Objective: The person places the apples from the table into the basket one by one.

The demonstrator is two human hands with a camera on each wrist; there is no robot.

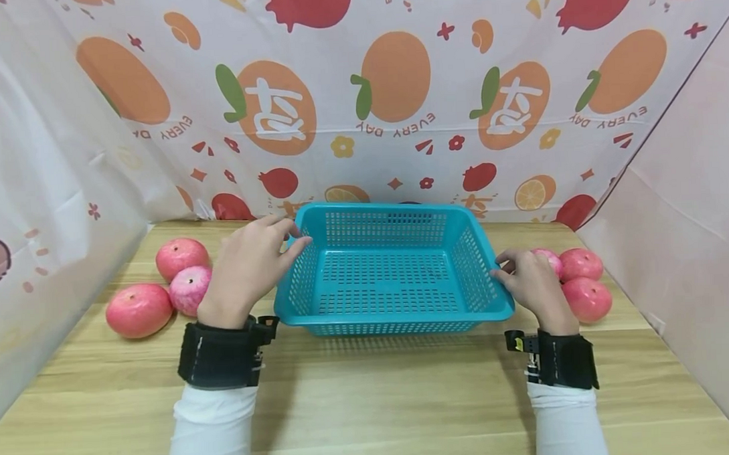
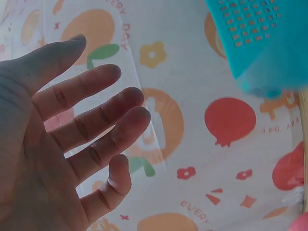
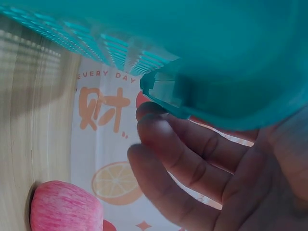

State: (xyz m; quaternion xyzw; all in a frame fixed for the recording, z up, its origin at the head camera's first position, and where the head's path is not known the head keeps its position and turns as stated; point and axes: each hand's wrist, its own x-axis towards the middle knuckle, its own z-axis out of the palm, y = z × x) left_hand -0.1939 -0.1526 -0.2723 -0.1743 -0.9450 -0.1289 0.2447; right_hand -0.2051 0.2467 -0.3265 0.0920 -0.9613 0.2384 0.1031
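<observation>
A turquoise plastic basket with slotted walls sits mid-table with nothing in it. My left hand hovers at its left rim, fingers loosely bent and holding nothing. The left wrist view shows that palm with spread fingers, apart from the basket corner. At the right rim, my right hand grips the basket edge, thumb over the rim and fingers beneath it. From the right wrist, curled fingers show right under the basket's rim.
Pink-red apples lie left of the basket: one at the back, a paler one and a larger one. Several more apples lie beside my right hand. Fruit-print cloth hangs behind the wooden table.
</observation>
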